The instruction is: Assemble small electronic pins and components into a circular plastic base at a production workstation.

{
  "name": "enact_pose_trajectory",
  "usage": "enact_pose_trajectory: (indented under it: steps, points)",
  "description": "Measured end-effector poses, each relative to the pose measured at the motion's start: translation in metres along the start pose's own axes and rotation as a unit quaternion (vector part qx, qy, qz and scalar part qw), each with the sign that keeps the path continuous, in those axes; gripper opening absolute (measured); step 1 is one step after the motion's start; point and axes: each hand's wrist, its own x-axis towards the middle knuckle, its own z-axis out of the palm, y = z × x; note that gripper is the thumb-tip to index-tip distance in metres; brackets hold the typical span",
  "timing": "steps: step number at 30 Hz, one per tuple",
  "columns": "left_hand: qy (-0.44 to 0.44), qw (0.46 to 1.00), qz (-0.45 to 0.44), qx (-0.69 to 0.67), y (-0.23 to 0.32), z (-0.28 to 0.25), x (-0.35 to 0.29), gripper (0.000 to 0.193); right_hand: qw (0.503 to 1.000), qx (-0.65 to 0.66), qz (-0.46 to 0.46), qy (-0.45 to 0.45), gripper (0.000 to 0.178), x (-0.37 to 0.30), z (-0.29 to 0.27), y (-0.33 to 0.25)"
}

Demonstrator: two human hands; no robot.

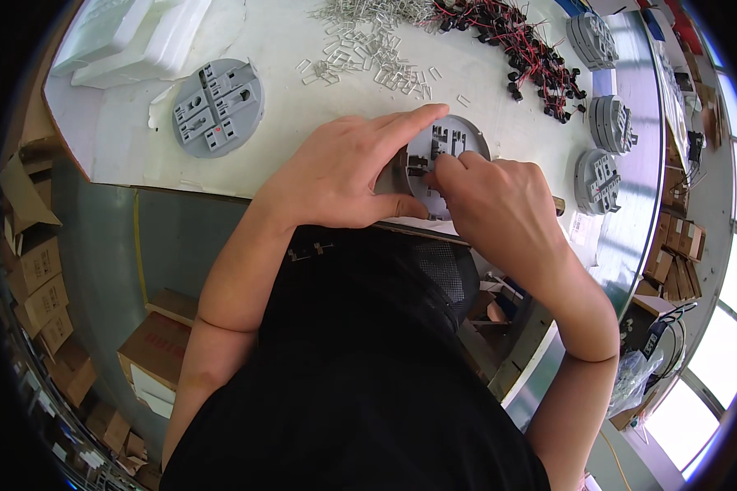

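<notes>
Hands meet over a round grey plastic disc with slotted sockets, sitting near the front edge of the white table; that disc is the landmark. Left hand wraps the disc's left rim, thumb along its near side, index finger stretched over its top edge, so it's holding the disc. Right hand covers the disc's lower right, fingertips pinched tight and pressed onto the disc face; whether they grip a small part, cannot tell. Well left of the disc lies a second grey disc, flat. Beyond the disc, a scatter of small metal clips. Beyond and right, a heap of black parts with red wires. Right of the disc, stacks of grey discs.
</notes>
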Motion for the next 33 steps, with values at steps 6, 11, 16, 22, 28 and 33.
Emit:
enact_pose_trajectory:
  steps: [6, 11, 16, 22, 28, 33]
  points:
    - [-0.013, 1.0, -0.02, 0.002, 0.002, -0.002, 0.0, 0.113, 0.996, 0.092, 0.004, 0.002, 0.013, -0.002, -0.003, 0.002]
    - [-0.002, 1.0, -0.012, -0.002, 0.0, 0.0, -0.001, 0.112, 0.995, 0.099, 0.007, 0.017, 0.019, 0.001, -0.002, -0.001]
    - [-0.006, 1.0, -0.015, 0.005, 0.001, -0.001, -0.001, 0.112, 0.996, 0.082, 0.026, -0.021, 0.021, 0.004, -0.01, -0.006]
    - [0.005, 1.0, -0.011, 0.003, 0.001, 0.001, -0.002, 0.111, 0.997, 0.062, 0.028, -0.044, 0.023, 0.003, -0.01, -0.003]
    - [-0.001, 1.0, -0.008, 0.003, 0.001, 0.0, -0.001, 0.109, 0.995, 0.093, 0.036, -0.019, 0.024, 0.003, -0.016, -0.008]
    - [0.005, 1.0, -0.01, 0.01, 0.001, 0.001, -0.002, 0.109, 0.995, 0.075, 0.039, -0.048, 0.024, 0.007, -0.018, -0.011]
